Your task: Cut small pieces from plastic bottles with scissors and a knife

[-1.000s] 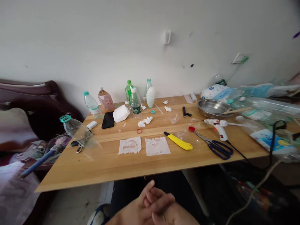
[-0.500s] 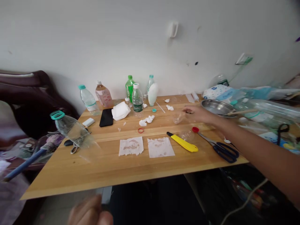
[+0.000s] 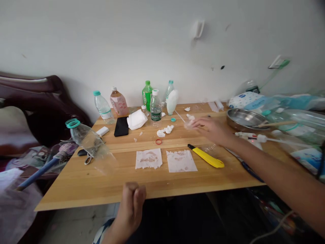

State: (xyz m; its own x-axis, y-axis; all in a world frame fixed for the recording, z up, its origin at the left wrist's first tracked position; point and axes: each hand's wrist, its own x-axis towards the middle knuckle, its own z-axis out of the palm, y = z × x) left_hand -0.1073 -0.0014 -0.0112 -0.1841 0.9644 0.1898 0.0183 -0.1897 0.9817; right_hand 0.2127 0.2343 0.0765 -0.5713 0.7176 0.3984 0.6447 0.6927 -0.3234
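My right hand (image 3: 212,129) reaches over the middle of the wooden table (image 3: 122,184), its fingertips closed on a small clear plastic piece (image 3: 188,124); blur hides the exact grip. Crumpled white tissue (image 3: 190,117) lies just behind that piece. At the table's front edge my left hand (image 3: 133,201) is curled into a fist, with nothing showing in it. Between the hands lie two torn, stained paper squares (image 3: 148,158) and a yellow utility knife (image 3: 208,157). My right forearm partly covers a pair of dark-handled scissors (image 3: 251,171).
Several bottles stand along the wall, among them a labelled clear bottle (image 3: 155,110). A cut bottle (image 3: 86,137) leans at left, near a black phone (image 3: 121,126) and folded white tissues (image 3: 137,119). A steel pan (image 3: 243,118) and plastic bottles crowd the right. A red ring (image 3: 158,141) lies mid-table.
My right hand has moved left and nearer, shifting the clear plastic piece left toward the tissue. My left fist has risen to the table edge. The view has turned slightly left.
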